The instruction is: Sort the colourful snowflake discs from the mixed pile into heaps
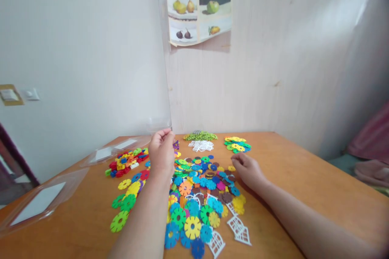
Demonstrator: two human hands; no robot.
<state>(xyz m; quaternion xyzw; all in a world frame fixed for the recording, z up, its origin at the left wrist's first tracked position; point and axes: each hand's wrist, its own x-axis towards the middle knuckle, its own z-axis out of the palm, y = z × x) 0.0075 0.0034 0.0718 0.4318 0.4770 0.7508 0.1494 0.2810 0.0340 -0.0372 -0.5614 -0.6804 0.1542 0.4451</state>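
My left hand (162, 151) is raised over the left side of the pile, its fingers pinched together. Whatever they hold, if anything, is hidden. At the pile's right edge, my right hand (247, 169) rests low with curled fingers, close to a yellow notched disc (231, 168); I cannot tell if it grips anything. Between my forearms spreads a heap of notched plastic discs, among them a yellow one (192, 227), a green one (178, 217) and an orange one (185, 188). White plastic window-frame pieces (238, 228) lie at the heap's near right.
Red and yellow building blocks (124, 163) are piled at left, near clear plastic bags with white cards (39, 204). Behind the discs lie white lattice pieces (201, 146), a green heap (202, 136) and sorted discs (237, 145). A wall bounds the wooden table (306, 194).
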